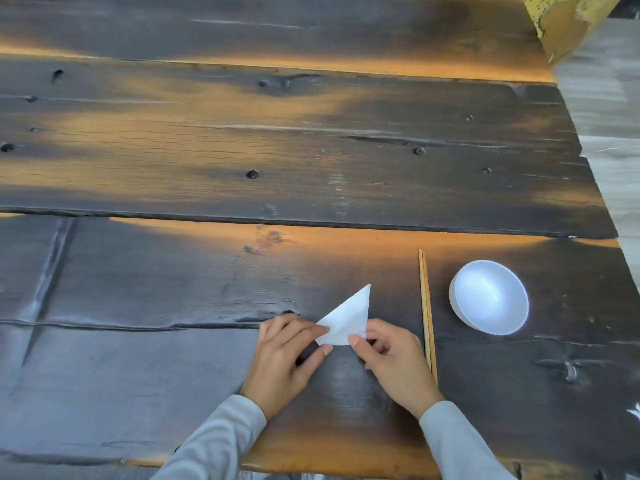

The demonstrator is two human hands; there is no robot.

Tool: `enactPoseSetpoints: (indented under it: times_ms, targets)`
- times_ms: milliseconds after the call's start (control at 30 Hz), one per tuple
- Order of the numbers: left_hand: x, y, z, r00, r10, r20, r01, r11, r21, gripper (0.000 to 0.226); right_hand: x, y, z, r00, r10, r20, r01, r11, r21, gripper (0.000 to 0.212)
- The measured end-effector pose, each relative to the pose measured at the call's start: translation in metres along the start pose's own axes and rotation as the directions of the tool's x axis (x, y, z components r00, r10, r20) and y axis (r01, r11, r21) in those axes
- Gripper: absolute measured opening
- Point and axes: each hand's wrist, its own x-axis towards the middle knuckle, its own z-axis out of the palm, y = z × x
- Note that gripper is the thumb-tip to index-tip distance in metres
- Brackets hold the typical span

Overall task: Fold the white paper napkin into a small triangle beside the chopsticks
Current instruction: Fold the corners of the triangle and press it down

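The white paper napkin (349, 318) lies on the dark wooden table as a small triangle, its sharp tip pointing away from me. My left hand (289, 358) pinches its near left corner between thumb and fingers. My right hand (391, 358) grips its near right corner in the same way. A pair of wooden chopsticks (426, 306) lies lengthwise just right of the napkin, close beside my right hand.
A white bowl (490, 296) stands to the right of the chopsticks. The table (242, 150) ends at the right, where a pale floor (609, 116) shows. A yellow worn post (568, 22) stands at the far right corner.
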Motion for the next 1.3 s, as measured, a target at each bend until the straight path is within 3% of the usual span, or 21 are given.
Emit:
enactPoseSetpoints:
  times_ms: [300,567,900,1300]
  targets:
    - [0.016,0.012,-0.005,0.970,-0.236,0.059,0.241,0.965,-0.105,0.013,0.010,-0.006,-0.004,0.991,0.097,-0.095,-0.078,0.978,0.192,0.009]
    - [0.026,0.013,-0.006,0.946,-0.313,0.084,0.322,0.937,-0.134,0.015,0.021,-0.003,-0.006,0.980,0.098,-0.171,-0.077,0.989,0.126,0.007]
    - [0.026,0.013,-0.004,0.952,-0.300,0.057,0.305,0.944,-0.125,0.008,0.041,-0.006,-0.011,0.959,0.172,-0.224,-0.125,0.970,0.206,0.006]
    - [0.022,0.013,-0.002,0.964,-0.261,0.042,0.264,0.960,-0.091,0.012,0.039,-0.009,-0.019,0.963,0.205,-0.176,-0.172,0.967,0.187,0.009]
